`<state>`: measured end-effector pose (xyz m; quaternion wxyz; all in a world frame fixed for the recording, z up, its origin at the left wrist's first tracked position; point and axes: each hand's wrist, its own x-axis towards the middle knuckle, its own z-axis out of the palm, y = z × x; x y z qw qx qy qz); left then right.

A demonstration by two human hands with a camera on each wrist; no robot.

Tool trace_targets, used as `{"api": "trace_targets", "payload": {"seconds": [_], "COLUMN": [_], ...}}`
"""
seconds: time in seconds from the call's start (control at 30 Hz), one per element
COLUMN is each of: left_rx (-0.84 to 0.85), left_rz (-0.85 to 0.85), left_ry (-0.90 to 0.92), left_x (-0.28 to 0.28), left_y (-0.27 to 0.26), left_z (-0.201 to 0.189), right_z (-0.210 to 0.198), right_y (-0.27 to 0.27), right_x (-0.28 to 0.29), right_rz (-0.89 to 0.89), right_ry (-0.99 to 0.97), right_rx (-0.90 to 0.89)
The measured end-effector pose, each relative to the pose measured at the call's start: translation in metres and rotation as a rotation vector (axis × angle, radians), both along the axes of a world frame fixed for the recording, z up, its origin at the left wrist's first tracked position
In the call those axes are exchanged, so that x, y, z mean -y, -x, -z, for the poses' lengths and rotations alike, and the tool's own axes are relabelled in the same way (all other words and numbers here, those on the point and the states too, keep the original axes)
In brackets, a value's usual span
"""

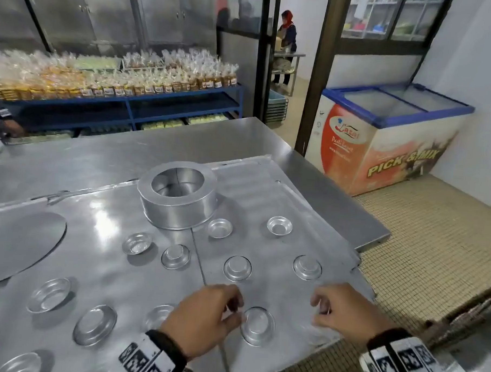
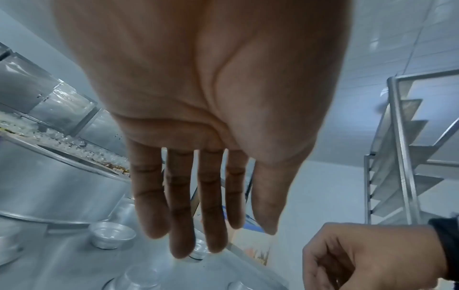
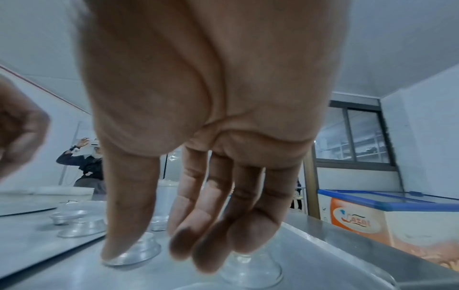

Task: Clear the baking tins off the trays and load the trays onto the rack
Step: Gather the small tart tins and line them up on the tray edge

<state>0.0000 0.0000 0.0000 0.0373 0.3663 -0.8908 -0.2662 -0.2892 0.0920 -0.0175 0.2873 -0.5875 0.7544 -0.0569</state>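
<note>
Two flat metal trays lie side by side on the steel table, the left tray (image 1: 97, 207) and the right tray (image 1: 266, 186). Several small round tins stand on them, some upside down. A large ring tin (image 1: 178, 194) straddles the seam at the back. My left hand (image 1: 233, 312) hovers low with its fingertips beside an upturned small tin (image 1: 258, 325) and holds nothing; its fingers (image 2: 193, 225) hang straight. My right hand (image 1: 322, 310) floats over the right tray's near corner, fingers (image 3: 198, 235) loosely bent and empty, above another upturned tin (image 3: 250, 272).
A flat round metal disc (image 1: 16, 249) lies on the left tray. The steel rack (image 2: 402, 157) with angled runners stands to my right. A chest freezer (image 1: 387, 135) sits past the table's right edge. Another person's arm (image 1: 2, 119) reaches in at far left.
</note>
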Motion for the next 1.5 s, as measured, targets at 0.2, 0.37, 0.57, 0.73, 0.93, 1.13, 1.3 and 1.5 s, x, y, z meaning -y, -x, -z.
{"api": "trace_targets", "payload": {"seconds": [0.2,0.37,0.57,0.73,0.93,1.13,1.3,1.5], "left_rx": [0.085,0.240,0.454,0.562,0.590,0.615,0.565,0.507], "left_rz": [-0.171,-0.339,-0.505,-0.569,-0.543,-0.461,-0.436,-0.324], "left_ry": [-0.014,-0.042,-0.082,-0.129,-0.107,-0.067,-0.087,0.001], "left_x": [0.067,0.101,0.121,0.124,0.123,0.124,0.128,0.142], "left_y": [0.087,0.127,0.145,0.145,0.145,0.148,0.144,0.170], "left_z": [0.031,0.062,0.090,0.094,0.090,0.083,0.085,0.060], "right_z": [0.017,0.041,0.062,0.074,0.076,0.073,0.065,0.048], "right_y": [0.067,0.098,0.104,0.105,0.103,0.102,0.105,0.129], "right_x": [0.073,0.118,0.145,0.153,0.156,0.155,0.152,0.152], "right_rz": [-0.051,-0.196,-0.385,-0.445,-0.415,-0.308,-0.226,-0.096], "right_ry": [0.045,0.065,0.031,0.023,-0.015,-0.059,-0.010,0.110], "right_rx": [-0.102,-0.149,-0.213,-0.222,-0.178,-0.090,-0.055,-0.064]}}
